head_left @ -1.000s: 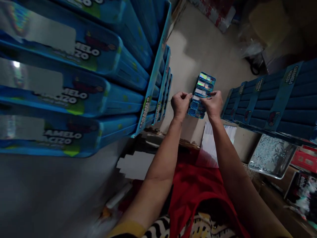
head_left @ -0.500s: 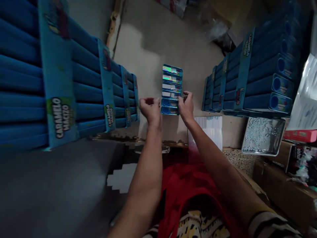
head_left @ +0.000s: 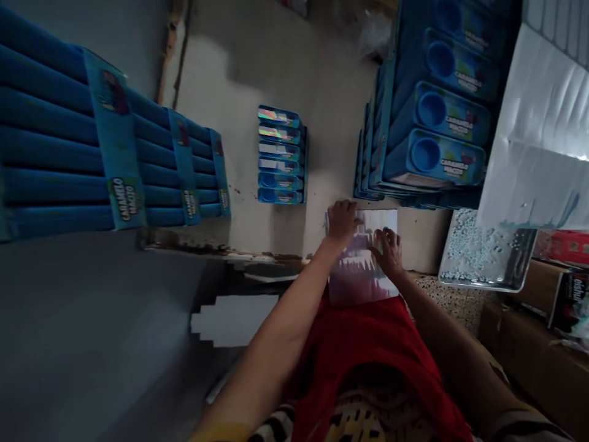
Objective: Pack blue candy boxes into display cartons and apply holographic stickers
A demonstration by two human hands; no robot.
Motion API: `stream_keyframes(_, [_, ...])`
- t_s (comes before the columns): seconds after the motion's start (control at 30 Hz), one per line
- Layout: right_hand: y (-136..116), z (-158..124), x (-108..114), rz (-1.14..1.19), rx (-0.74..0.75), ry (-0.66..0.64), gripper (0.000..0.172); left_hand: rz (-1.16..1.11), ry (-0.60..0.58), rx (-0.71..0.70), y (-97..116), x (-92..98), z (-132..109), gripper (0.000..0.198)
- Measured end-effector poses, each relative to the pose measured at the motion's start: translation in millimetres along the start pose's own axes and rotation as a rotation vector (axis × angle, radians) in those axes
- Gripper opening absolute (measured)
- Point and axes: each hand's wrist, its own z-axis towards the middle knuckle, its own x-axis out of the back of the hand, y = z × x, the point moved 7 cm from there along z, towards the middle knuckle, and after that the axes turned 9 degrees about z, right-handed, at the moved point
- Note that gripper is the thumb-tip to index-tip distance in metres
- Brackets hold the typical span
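A shiny pale sheet lies at the table's front edge, reaching over the red apron. My left hand rests on its upper left part, fingers bent; whether it holds anything is hidden. My right hand is over the sheet's right side, its thumb and fingers curved around something small and greenish that I cannot make out. Up and to the left of both hands, a short stack of blue boxes with shiny fronts stands on the table.
Long rows of banded blue boxes stand at the left. More blue boxes are piled at the right, beside a large plastic sheet. A metal tray of small pale pieces sits below them. Cardboard boxes are lower right.
Both hands have left the short stack of blue boxes and moved right and down onto the shiny sheet. The view has shifted, so the stacks appear farther left.
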Motion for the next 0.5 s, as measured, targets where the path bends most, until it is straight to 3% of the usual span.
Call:
stream_keyframes(0.13, [1.0, 3.2, -1.4, 0.03, -0.002, -0.053, 0.062, 0.02, -0.068, -0.028, -6.2, 0.4, 10.9, 0.019])
stream_keyframes(0.23, [-7.4, 10.6, 3.3, 0.033, -0.029, -0.087, 0.06, -0.044, -0.095, -0.041, -12.4, 0.5, 9.2, 0.016])
stream_keyframes(0.37, [-32.9, 37.1, 15.4, 0.053, 0.01, -0.049, 0.06, -0.118, -0.131, 0.035, -21.9, -4.5, 7.0, 0.013])
stream_keyframes(0.5, [-61.5, 65.6, 10.3, 0.023, 0.096, -0.097, 0.059, -0.197, -0.09, 0.053, -27.6, -4.7, 4.2, 0.011])
